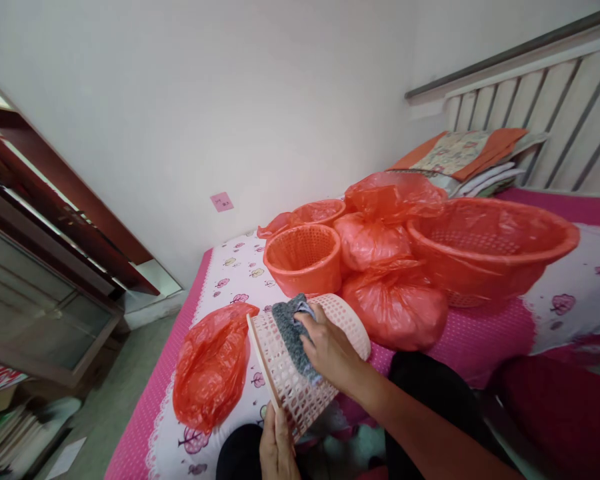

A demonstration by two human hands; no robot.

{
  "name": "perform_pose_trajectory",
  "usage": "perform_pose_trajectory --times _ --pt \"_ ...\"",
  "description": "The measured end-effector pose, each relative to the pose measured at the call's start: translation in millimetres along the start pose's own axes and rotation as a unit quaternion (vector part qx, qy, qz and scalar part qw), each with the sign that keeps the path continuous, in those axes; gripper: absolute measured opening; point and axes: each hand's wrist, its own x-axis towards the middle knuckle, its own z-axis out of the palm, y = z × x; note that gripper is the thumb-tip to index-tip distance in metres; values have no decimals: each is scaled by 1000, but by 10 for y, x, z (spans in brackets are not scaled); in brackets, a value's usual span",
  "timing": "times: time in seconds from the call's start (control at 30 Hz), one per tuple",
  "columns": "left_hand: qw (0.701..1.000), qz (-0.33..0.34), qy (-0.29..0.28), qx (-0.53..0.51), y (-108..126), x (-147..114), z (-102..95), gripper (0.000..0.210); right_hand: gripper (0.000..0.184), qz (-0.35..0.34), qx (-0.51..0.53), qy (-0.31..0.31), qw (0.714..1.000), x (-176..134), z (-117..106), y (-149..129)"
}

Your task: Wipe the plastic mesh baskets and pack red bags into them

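Crumpled red bag (213,373) lies lower left of centre. Left hand (279,443), bottom centre, grips rim of tilted pale basket (276,353), lower centre. Gray cloth (291,330) rests on basket's side, held by right hand (330,350). Big red basket (490,273) sits right of frame.

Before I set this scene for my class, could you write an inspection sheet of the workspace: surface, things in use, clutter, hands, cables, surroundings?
Surface: white cover with tree prints and pink borders.
Things in use: pale mesh basket, tipped sideways, rim facing left in the picture; grey cloth against its outside.
Clutter: crumpled red bag, small red basket, bulging red bag, large red basket, folded textiles.
Hands: left hand grips the pale rim; right hand holds the cloth.
Cables: nothing seen.
Surroundings: pale wall, radiator at right.
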Motion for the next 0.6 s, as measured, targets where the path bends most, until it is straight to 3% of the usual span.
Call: perform_pose_trajectory --times 0.13,0.33,0.6 --pt "1000 -11 17 4 48 -38 42 53 43 48 -43 12 998 25 -143 321" --pt "1000 -26 -4 -7 -5 39 -2 51 40 131 -77 9 988 -53 -360 742" --pt "1000 -16 20 0 -3 -123 71 50 40 129 -61 49 989 -495 -389 1097"
